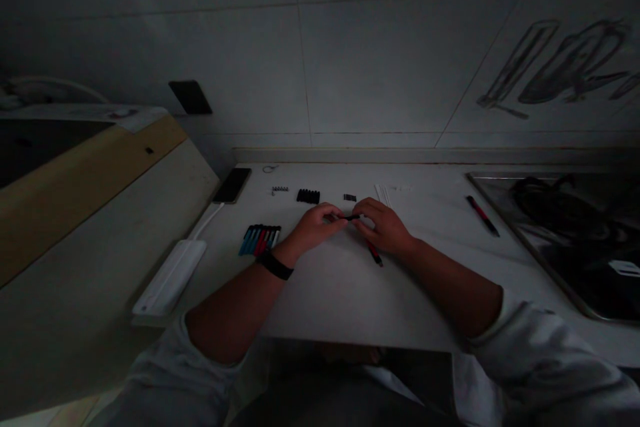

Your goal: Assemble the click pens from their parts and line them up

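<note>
Between the fingertips of both hands is a small black pen part (353, 217), its ends partly covered by fingers. My left hand (319, 223), with a black band on the wrist, is closed on its left end. Pinched on the other end is my right hand (383, 223). A red and black pen barrel (375, 255) lies just under my right hand. Beyond the hands are a row of black pen parts (309, 196), a few small dark pieces (349, 198) and thin white sticks like refills (383, 195). Several blue, red and white pen barrels (260, 239) lie left of my left wrist.
Small spring-like pieces (280, 189) and a phone (233, 185) lie toward the back left. A white power strip (171, 278) runs along the left edge. At right are a red and black pen (483, 215) and a gas stove (575, 233). A tiled wall (370, 73) closes the back.
</note>
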The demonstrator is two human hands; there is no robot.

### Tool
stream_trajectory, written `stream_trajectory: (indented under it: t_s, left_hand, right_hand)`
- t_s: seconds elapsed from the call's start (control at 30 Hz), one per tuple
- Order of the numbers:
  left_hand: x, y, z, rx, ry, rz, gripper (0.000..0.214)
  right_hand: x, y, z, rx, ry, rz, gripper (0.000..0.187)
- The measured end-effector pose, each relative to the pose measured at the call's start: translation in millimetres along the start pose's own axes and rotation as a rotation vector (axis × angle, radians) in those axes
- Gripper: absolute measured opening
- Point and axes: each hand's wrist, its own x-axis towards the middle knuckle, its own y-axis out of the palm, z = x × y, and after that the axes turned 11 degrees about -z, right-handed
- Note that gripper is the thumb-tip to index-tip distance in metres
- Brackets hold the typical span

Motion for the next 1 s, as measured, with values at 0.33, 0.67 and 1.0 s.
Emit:
stream_trajectory:
  t_s: [0.33,0.67,1.0]
  left_hand:
    - [6.6,-3.0,-11.2,-0.839,-0.497,-0.144,0.034]
    - [4.6,1.0,-14.5,-0.813,-0.449,-0.147,0.033]
    - [8.6,-6.0,-3.9,-0.89,-0.409,-0.173,0.03]
  right_hand:
    - [5.5,5.4,60.3,0.27,0.115,0.13,0.024]
    - [5.0,14.4,72.3,0.62,0.185,0.47,0.027]
    - [17.6,-15.5,17.2,0.231,0.166,0.149,0.022]
